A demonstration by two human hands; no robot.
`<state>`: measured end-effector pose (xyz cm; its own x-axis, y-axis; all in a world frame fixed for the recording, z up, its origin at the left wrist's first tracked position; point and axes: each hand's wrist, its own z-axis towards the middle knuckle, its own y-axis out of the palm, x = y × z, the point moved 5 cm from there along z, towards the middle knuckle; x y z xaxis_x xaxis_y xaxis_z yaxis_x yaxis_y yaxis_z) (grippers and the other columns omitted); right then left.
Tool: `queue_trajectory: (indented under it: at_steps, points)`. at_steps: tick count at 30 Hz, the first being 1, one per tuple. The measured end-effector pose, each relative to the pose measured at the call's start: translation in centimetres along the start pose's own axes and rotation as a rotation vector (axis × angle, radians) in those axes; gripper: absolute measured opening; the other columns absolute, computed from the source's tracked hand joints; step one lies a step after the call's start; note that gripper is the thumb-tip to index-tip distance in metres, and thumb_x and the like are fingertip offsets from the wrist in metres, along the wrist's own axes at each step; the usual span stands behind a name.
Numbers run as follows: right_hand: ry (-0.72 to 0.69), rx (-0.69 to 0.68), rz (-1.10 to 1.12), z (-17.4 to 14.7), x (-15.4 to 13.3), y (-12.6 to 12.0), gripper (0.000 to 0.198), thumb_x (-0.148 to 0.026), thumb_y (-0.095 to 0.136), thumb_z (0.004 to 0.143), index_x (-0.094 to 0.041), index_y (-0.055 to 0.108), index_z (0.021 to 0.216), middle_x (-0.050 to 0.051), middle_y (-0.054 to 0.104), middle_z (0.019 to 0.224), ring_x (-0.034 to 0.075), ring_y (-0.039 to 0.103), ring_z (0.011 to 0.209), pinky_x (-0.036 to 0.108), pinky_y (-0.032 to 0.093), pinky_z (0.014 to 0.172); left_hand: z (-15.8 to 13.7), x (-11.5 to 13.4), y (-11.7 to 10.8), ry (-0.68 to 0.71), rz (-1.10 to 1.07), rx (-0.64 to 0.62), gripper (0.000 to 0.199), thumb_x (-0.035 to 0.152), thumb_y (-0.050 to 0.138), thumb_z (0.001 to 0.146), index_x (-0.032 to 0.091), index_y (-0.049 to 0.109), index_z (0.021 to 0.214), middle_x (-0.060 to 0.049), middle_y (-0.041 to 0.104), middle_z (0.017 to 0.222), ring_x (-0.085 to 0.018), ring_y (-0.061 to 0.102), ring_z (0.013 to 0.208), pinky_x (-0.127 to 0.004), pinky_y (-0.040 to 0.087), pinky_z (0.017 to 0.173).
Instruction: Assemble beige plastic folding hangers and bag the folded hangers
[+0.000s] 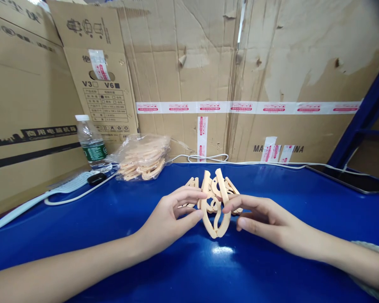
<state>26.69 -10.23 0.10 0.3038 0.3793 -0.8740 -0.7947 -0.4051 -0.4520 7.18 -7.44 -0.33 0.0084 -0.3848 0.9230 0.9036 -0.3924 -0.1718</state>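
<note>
A beige folding clothes hanger [223, 223] is folded into a narrow V, its bottom point towards me and its two arms rising apart. My left hand [173, 214] has its thumb and fingertips against the hanger's left arm. On the other side, my right hand [265, 216] touches the right arm with the index finger, the thumb slightly below and apart from it. Between the two hands the hanger is held upright. Right behind it are more beige hanger pieces [236, 188], partly hidden by the hanger and my fingers.
A clear plastic bag of beige hangers [142, 158] lies at the back left. Beside it stands a water bottle [93, 145], with a light blue flyswatter-like tool [28, 210] and small black object [96, 179] in front. Cardboard [183, 75] walls the blue table [139, 277]. A dark tablet [350, 179] lies back right.
</note>
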Motion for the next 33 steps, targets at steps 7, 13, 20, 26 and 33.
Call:
queue_trajectory:
  at_steps: [7, 13, 20, 26, 33]
  points:
    - [-0.003, -0.039, 0.072, 0.1, 0.3, -0.6, 0.029, -0.038, 0.058, 0.09, -0.024, 0.069, 0.112, 0.007, 0.065, 0.115, 0.011, 0.054, 0.068, 0.028, 0.049, 0.066, -0.3, 0.7, 0.5, 0.027, 0.106, -0.113, 0.035, 0.019, 0.066, 0.081, 0.026, 0.07, 0.115, -0.008, 0.057, 0.135, -0.029, 0.051, 0.127, -0.038, 0.052, 0.097]
    - [0.025, 0.075, 0.14, 1.1, 0.3, -3.6, 0.037, -0.039, 0.07, 0.078, -0.022, 0.071, 0.111, 0.009, 0.068, 0.111, 0.017, 0.061, 0.081, 0.033, 0.052, 0.071, -0.6, 0.5, 0.7, 0.037, 0.137, -0.209, 0.058, 0.017, 0.065, 0.081, 0.032, 0.052, 0.135, -0.003, 0.045, 0.147, -0.028, 0.036, 0.139, -0.045, 0.04, 0.109]
    - [0.239, 0.335, -0.009, 1.0, 3.2, -10.9, 0.033, -0.046, 0.074, 0.07, -0.018, 0.077, 0.088, 0.01, 0.072, 0.096, 0.018, 0.064, 0.072, 0.03, 0.055, 0.06, -0.5, 0.5, 0.8, 0.026, 0.161, -0.192, 0.053, 0.013, 0.065, 0.078, 0.031, 0.06, 0.128, -0.004, 0.053, 0.141, -0.028, 0.046, 0.132, -0.044, 0.045, 0.104]
    - [0.416, 0.182, -0.087, 0.5, 4.9, -11.3, 0.032, -0.047, 0.072, 0.072, -0.017, 0.07, 0.081, 0.007, 0.067, 0.08, 0.015, 0.06, 0.062, 0.025, 0.053, 0.049, -0.5, 0.9, 0.8, 0.056, 0.228, -0.198, 0.049, 0.013, 0.062, 0.079, 0.031, 0.062, 0.125, -0.005, 0.053, 0.14, -0.026, 0.049, 0.129, -0.039, 0.047, 0.102]
    - [0.218, -0.033, -0.54, 0.7, 4.0, -9.4, 0.029, -0.046, 0.058, 0.084, -0.02, 0.06, 0.096, 0.0, 0.059, 0.069, 0.014, 0.052, 0.06, 0.026, 0.044, 0.053, -0.7, 0.9, 0.8, 0.104, 0.282, -0.212, 0.048, 0.014, 0.061, 0.081, 0.03, 0.061, 0.126, -0.006, 0.054, 0.139, -0.025, 0.05, 0.127, -0.036, 0.047, 0.1]
